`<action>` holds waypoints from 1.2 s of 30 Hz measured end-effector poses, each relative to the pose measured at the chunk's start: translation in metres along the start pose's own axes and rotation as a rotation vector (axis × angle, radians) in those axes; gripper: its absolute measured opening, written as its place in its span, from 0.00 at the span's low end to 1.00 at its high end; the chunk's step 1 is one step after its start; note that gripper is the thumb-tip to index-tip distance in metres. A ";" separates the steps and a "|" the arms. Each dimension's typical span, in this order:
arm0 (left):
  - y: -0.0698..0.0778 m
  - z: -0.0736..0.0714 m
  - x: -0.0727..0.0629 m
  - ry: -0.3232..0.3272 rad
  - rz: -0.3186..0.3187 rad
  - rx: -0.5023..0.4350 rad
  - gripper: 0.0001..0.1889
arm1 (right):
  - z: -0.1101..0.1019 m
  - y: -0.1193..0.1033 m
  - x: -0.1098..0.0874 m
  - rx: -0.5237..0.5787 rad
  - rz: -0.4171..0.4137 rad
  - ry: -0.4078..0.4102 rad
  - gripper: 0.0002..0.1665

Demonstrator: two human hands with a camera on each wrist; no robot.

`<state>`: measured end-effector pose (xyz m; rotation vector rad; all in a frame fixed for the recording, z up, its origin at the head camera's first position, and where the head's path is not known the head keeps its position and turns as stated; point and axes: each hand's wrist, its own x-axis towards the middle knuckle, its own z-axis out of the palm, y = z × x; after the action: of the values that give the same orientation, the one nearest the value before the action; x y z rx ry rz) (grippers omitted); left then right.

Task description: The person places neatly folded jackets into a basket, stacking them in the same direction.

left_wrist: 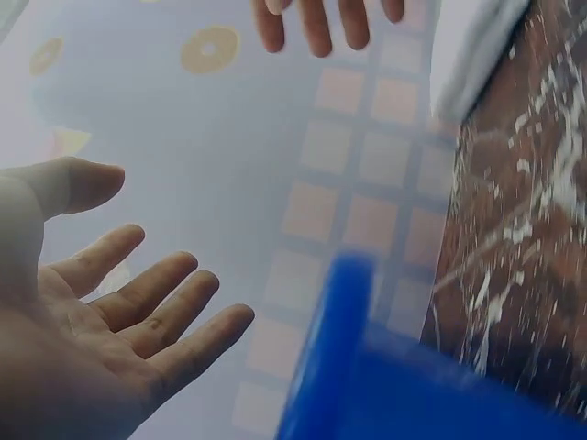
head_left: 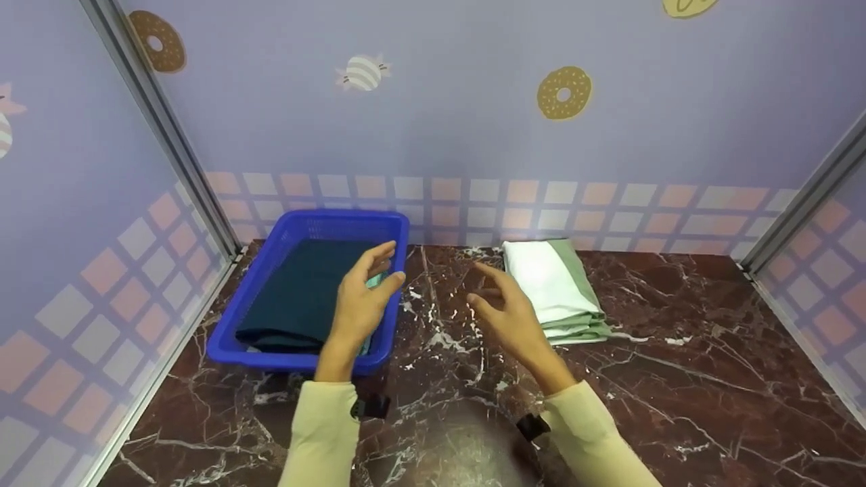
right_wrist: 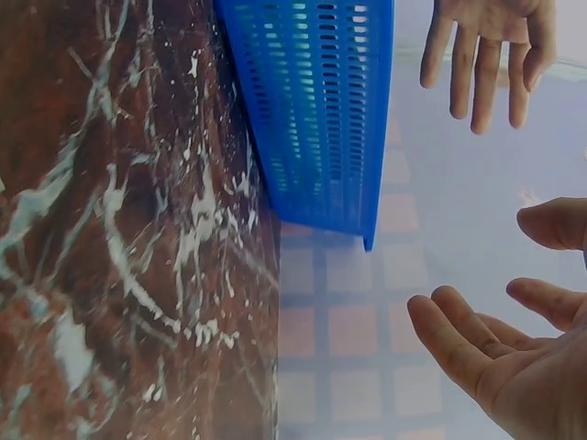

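In the head view my left hand (head_left: 360, 304) hovers over the right side of a blue plastic basket (head_left: 223, 338), its fingers loosely extended and holding nothing. Dark folded cloth (head_left: 304, 284) lies inside the basket, with a bit of teal fabric showing under my hand. My right hand (head_left: 507, 314) is raised above the table, just left of a folded white and green cloth (head_left: 551, 281), and also holds nothing. Both palms face each other across a gap. The left wrist view shows the left hand (left_wrist: 128, 321) with spread fingers; the right wrist view shows the right hand (right_wrist: 514, 348) with fingers relaxed.
A dark red marbled tabletop (head_left: 676, 379) carries the basket at left and the folded cloth at right. Behind it rises a lilac wall (head_left: 460, 122) with printed donuts and checks. Side panels with metal posts (head_left: 169, 135) enclose the table left and right.
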<state>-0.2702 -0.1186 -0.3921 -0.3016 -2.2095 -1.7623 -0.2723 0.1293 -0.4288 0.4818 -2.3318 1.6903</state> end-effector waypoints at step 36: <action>-0.020 0.112 -0.010 -0.042 -0.008 -0.183 0.26 | -0.060 0.035 -0.017 -0.073 0.065 0.176 0.31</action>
<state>-0.2796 -0.0141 -0.4369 -0.3735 -2.0826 -1.9843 -0.2712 0.1985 -0.4466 0.2355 -2.2947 1.5986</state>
